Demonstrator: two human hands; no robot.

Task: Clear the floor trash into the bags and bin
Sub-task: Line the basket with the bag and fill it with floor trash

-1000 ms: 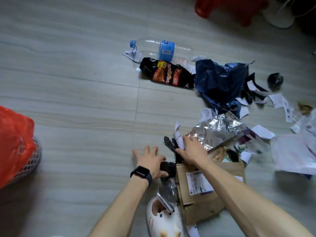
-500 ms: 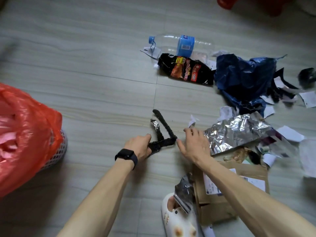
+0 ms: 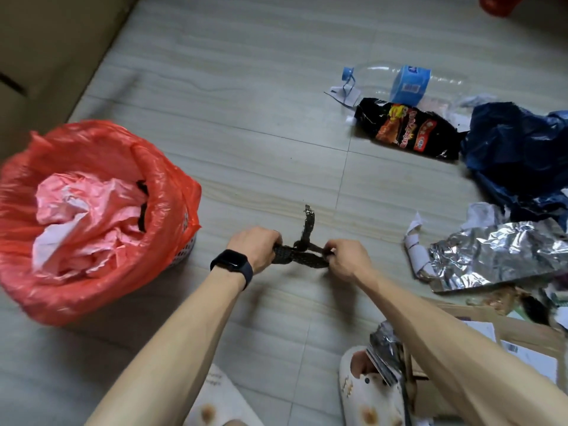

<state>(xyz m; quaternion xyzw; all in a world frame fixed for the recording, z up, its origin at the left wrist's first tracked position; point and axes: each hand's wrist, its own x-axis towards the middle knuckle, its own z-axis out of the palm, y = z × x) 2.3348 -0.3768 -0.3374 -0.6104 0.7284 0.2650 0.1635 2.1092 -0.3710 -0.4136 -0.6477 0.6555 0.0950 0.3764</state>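
Observation:
Both hands hold a bundle of dark, glittery strips [image 3: 302,252] just above the floor at the centre. My left hand [image 3: 256,247], with a black watch on the wrist, grips the strips' left end. My right hand [image 3: 345,258] pinches their right end. One strip sticks upward from the bundle. A bin lined with a red bag [image 3: 92,216] stands to the left, with pink and white crumpled trash inside.
Trash lies on the floor to the right: a clear bottle with a blue label [image 3: 408,83], a black snack packet [image 3: 405,130], a dark blue bag [image 3: 519,158], crumpled foil [image 3: 498,256], paper scraps and a flattened cardboard box [image 3: 504,342]. My white slippers [image 3: 368,392] are below.
My left hand lifted the dark strips off the floor beside the cardboard and carried them left. My right hand joined and now pinches their other end. The view swung left, showing the bin.

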